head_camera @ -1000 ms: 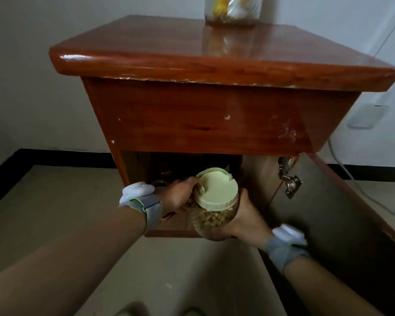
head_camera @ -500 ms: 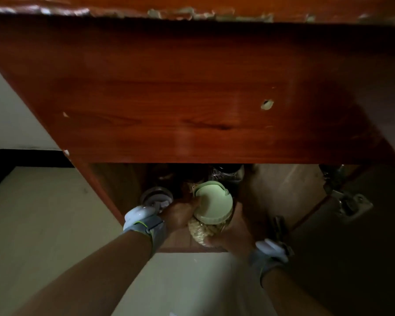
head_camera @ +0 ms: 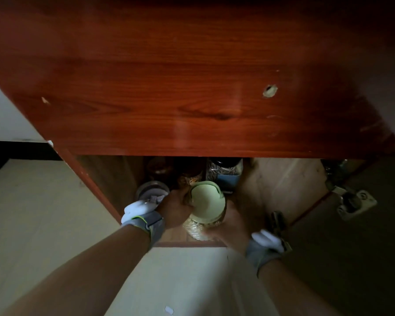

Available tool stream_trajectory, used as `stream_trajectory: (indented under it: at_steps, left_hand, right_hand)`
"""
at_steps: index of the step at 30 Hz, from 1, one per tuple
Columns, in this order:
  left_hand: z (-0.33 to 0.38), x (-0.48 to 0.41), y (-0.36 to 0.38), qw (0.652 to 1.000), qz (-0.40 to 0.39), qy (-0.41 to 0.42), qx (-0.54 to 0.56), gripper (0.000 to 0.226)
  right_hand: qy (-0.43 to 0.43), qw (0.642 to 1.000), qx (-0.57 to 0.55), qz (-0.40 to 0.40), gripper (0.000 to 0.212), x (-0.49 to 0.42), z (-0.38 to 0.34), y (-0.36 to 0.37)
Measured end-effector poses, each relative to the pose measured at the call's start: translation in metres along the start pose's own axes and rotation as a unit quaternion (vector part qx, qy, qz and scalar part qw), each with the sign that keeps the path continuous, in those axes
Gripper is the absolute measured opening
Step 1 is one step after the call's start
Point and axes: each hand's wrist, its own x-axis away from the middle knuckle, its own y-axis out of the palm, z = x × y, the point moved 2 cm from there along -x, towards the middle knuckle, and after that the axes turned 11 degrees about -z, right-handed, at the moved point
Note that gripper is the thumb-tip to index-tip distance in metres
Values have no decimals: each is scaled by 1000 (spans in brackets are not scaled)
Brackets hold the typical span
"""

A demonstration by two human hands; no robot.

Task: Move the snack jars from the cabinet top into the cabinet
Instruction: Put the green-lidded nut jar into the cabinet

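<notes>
A clear snack jar (head_camera: 203, 226) with a pale green lid, filled with light brown snacks, sits at the front edge of the open cabinet (head_camera: 192, 87) compartment. My left hand (head_camera: 176, 208) grips its left side and my right hand (head_camera: 234, 221) cups its right side. Both wrists wear grey bands with white pieces. Behind the jar stand other jars: one with a grey lid (head_camera: 152, 191) at the left, a dark one (head_camera: 160, 167) at the back, and a square one with a blue label (head_camera: 226, 176) at the right.
The red-brown drawer front fills the upper view. The cabinet door (head_camera: 351, 258) stands open at the right, with metal hinges (head_camera: 351, 201). A pale floor (head_camera: 43, 224) lies at the left and below, with a black baseboard (head_camera: 14, 151) along the wall.
My head has moved lower and closer to the cabinet, so the top and its jar left the view. Both hands have carried the green-lidded jar deeper into the compartment.
</notes>
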Motion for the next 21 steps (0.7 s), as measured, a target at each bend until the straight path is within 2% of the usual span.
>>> stream_trajectory:
  at_steps: [2, 5, 8, 10, 15, 21]
  left_hand:
    - [9, 10, -3, 998, 21, -26, -58, 52]
    - [13, 15, -3, 981, 85, 5, -174, 38]
    - [10, 18, -4, 929, 79, 17, -361, 44]
    - [9, 18, -6, 903, 63, 22, -424, 44]
    - [-1, 12, -13, 897, 53, 24, -439, 48]
    - [-17, 14, -26, 907, 54, 14, -418, 55]
  right_hand:
    - [-44, 999, 11, -14, 100, 4, -8, -12]
    - [-86, 990, 103, -40, 89, 10, -15, -22]
    - [-92, 979, 182, -23, 68, 14, -15, -24]
    - [-82, 977, 195, -23, 69, 14, -16, -25]
    - [-72, 972, 221, -20, 72, 7, -21, -19]
    - [-82, 969, 231, 2, 68, -5, -31, 2]
